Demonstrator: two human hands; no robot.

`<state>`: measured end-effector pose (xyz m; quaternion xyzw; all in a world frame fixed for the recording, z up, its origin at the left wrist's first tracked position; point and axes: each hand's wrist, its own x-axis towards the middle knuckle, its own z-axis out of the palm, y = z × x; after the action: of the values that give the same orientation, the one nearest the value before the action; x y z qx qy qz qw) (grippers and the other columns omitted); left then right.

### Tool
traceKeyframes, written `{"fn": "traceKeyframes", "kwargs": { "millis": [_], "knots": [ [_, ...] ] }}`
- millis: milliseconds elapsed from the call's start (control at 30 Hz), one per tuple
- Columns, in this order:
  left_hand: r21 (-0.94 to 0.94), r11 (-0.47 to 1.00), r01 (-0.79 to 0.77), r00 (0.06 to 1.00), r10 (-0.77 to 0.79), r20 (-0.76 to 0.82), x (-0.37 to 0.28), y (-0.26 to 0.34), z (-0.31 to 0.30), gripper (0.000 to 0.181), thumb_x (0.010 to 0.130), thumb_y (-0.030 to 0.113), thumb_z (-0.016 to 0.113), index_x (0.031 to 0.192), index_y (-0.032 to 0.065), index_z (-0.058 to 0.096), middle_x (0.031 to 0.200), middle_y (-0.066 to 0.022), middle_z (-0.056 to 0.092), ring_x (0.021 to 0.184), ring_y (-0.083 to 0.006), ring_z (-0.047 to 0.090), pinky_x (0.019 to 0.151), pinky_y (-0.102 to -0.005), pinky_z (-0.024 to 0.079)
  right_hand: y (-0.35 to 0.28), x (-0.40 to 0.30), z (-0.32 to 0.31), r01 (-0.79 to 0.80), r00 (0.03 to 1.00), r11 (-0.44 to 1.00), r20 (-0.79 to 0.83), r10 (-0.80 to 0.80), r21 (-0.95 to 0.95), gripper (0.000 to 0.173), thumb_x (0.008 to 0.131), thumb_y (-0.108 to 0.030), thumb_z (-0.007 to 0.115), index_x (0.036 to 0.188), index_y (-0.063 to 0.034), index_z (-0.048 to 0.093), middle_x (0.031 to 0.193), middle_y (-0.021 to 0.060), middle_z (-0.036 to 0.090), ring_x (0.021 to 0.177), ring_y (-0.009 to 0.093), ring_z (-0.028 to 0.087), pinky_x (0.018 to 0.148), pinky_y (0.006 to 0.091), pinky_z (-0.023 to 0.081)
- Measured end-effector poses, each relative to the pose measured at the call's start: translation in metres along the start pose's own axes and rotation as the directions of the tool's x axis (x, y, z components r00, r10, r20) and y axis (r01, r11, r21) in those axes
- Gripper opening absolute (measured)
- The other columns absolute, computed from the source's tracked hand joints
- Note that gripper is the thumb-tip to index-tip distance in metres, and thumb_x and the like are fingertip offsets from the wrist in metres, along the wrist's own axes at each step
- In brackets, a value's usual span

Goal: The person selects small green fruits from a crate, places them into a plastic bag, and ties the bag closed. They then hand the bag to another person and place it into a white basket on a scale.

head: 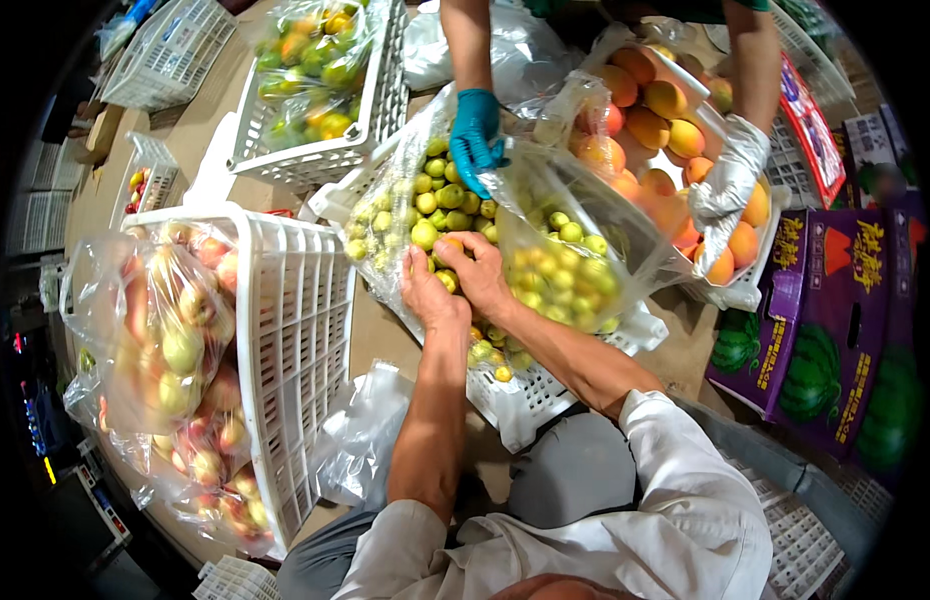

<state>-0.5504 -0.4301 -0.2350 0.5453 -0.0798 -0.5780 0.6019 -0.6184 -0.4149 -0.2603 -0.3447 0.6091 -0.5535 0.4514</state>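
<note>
Small yellow-green fruits [450, 196] lie in a clear plastic bag liner [382, 199] over a low white plastic crate [521, 401]. Both my hands are together at the near side of this fruit. My left hand [433, 289] has its fingers raised beside a green fruit, and whether it grips one is unclear. My right hand [476, 274] curls its fingers over a small orange-yellow fruit [453, 244]. Another clear bag [562, 277] with more green fruits lies to the right of my hands. A co-worker's teal-gloved hand [476, 142] touches the plastic just beyond.
The co-worker's other gloved hand [727, 191] is over a crate of orange fruits [663, 112]. A tall white crate [296, 337] with bagged reddish fruits [183, 322] stands left. Behind is a crate of bagged green-orange fruits [315, 75]. Purple watermelon cartons [817, 330] stand right.
</note>
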Motion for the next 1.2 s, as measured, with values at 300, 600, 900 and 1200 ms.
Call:
{"fn": "traceKeyframes", "kwargs": {
  "millis": [300, 600, 900, 1200],
  "knots": [
    [-0.126, 0.992, 0.018, 0.946, 0.024, 0.322, -0.116, 0.057, 0.082, 0.032, 0.098, 0.017, 0.066, 0.125, 0.0036, 0.056, 0.114, -0.0087, 0.061, 0.104, -0.0170, 0.060, 0.087, -0.0303, 0.052, -0.141, -0.026, -0.075, 0.296, 0.948, 0.955, -0.118, -0.296, -0.019, 0.022, 0.086, -0.018, 0.075, 0.100, -0.0010, 0.073, 0.108, 0.0118, 0.065, 0.108, 0.022, 0.060, 0.096, 0.0331, 0.048],
    [0.205, 0.961, 0.184, 0.942, -0.232, 0.244, -0.116, -0.049, 0.140, 0.050, 0.102, 0.027, 0.057, 0.142, 0.0006, 0.043, 0.134, -0.0154, 0.052, 0.120, -0.0245, 0.053, 0.100, -0.0370, 0.044, -0.132, 0.019, -0.171, -0.487, 0.853, 0.837, -0.068, 0.517, 0.249, 0.021, 0.093, -0.023, 0.069, 0.097, -0.0025, 0.069, 0.089, 0.0024, 0.063, 0.077, 0.012, 0.058, 0.068, 0.0271, 0.047],
    [0.436, 0.834, -0.339, 0.811, 0.025, 0.584, -0.129, -0.004, 0.085, 0.046, 0.103, 0.026, 0.055, 0.131, -0.0097, 0.055, 0.119, -0.0160, 0.067, 0.109, -0.0237, 0.066, 0.093, -0.0312, 0.052, -0.140, -0.010, -0.157, 0.281, 0.887, 0.803, -0.176, -0.426, -0.526, 0.035, 0.095, -0.020, 0.067, 0.116, 0.0068, 0.065, 0.103, 0.0097, 0.070, 0.097, 0.015, 0.063, 0.087, 0.0289, 0.051],
    [0.750, 0.470, -0.464, 0.886, 0.256, 0.387, -0.006, -0.046, -0.030, 0.023, 0.091, 0.011, 0.058, 0.109, -0.0032, 0.058, 0.117, -0.0209, 0.063, 0.106, -0.0340, 0.061, 0.093, -0.0422, 0.048, -0.041, 0.023, -0.022, -0.223, 0.952, 0.974, 0.220, 0.213, 0.024, 0.032, 0.096, -0.019, 0.061, 0.115, 0.0056, 0.063, 0.105, 0.0130, 0.069, 0.096, 0.022, 0.068, 0.088, 0.0346, 0.054]
  ]
}}
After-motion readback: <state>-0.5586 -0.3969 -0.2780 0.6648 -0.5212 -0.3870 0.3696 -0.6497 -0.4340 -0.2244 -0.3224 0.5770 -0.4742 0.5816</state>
